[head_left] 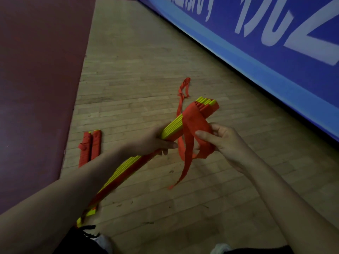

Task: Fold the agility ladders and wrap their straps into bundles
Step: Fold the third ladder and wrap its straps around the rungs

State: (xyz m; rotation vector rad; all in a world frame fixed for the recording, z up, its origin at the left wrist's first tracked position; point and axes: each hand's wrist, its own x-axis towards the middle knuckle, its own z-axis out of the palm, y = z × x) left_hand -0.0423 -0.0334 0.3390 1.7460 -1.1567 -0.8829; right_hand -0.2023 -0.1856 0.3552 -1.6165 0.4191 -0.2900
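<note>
Agility ladder (173, 126): yellow rungs stacked flat into one long pack, held clear of the floor. It runs on a diagonal from lower left, near the person's knee, up to the right, with its far end toward the blue banner (275, 57). Left hand (148, 142): closed round the pack near its middle, fingers curled under it, back of the hand up. Red strap (192, 116): several turns are wound round the pack just short of the far end. One loose tail hangs down from the wrap toward the boards. Another length trails up and away past the far end, with a loop at its tip. Right hand (227, 143): just beside the wrapped end, on its near side, with thumb and fingers pinching a fold of the strap where it leaves the wrap. Palm faces left, toward the other hand. Finished bundle (90, 147): a second ladder fully bound in red, with only a little yellow showing at the top. It lies on the wooden floor (137, 70) to the left, well apart from the hands and close to the edge of the maroon surface (36, 79). The banner carries large white lettering. Tips of two shoes (220, 248) show at the bottom edge.
</note>
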